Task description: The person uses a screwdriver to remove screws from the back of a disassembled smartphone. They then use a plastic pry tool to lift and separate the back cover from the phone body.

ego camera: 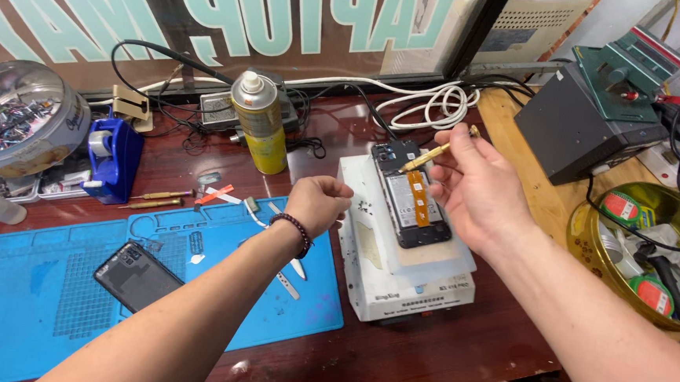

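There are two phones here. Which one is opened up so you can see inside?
The phone on the white block, below the right hand: its insides and orange strip show. The dark phone on the blue mat is closed.

An opened phone (408,197) lies on a plate (400,242) that sits on a box (408,293) near the middle of the table (416,353). Left of the box lies a mat (51,291) with a back cover (136,276) on it. Far of the mat stand a tape dispenser (111,159) and, further left, a tin (18,120). A spray can (260,121) stands far-left of the phone. A bowl (588,245) sits at the right, a power unit (576,127) behind it
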The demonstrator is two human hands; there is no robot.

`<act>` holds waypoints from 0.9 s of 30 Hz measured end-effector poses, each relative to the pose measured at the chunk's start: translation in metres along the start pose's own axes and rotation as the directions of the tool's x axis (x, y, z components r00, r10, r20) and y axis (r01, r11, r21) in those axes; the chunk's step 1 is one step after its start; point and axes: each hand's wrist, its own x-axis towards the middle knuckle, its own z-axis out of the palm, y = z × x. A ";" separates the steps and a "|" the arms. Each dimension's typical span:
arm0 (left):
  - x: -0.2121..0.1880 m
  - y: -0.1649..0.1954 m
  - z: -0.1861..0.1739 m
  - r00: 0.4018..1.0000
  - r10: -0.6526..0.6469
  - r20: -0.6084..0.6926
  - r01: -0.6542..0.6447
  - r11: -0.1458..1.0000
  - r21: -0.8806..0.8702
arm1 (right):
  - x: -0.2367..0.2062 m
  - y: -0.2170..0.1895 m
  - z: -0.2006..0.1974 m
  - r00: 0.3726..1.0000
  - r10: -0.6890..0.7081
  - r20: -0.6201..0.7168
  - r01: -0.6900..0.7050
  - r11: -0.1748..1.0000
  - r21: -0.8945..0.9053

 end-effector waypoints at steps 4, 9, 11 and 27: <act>0.003 -0.013 0.019 0.964 0.261 -0.058 -0.208 0.870 0.448 | 0.007 -0.005 -0.021 0.998 0.045 0.041 -0.048 0.997 0.059; -0.004 -0.010 0.028 0.964 0.224 -0.146 -0.123 0.856 0.501 | 0.009 -0.005 -0.036 0.995 0.089 0.034 -0.089 0.996 0.021; -0.006 -0.007 0.031 0.966 0.198 -0.168 -0.088 0.859 0.504 | 0.011 -0.006 -0.041 0.994 0.100 0.040 -0.100 0.995 0.015; 0.002 -0.030 0.024 0.982 0.014 -0.190 0.001 0.997 0.079 | 0.023 -0.004 -0.053 0.985 0.150 0.082 -0.157 0.984 0.088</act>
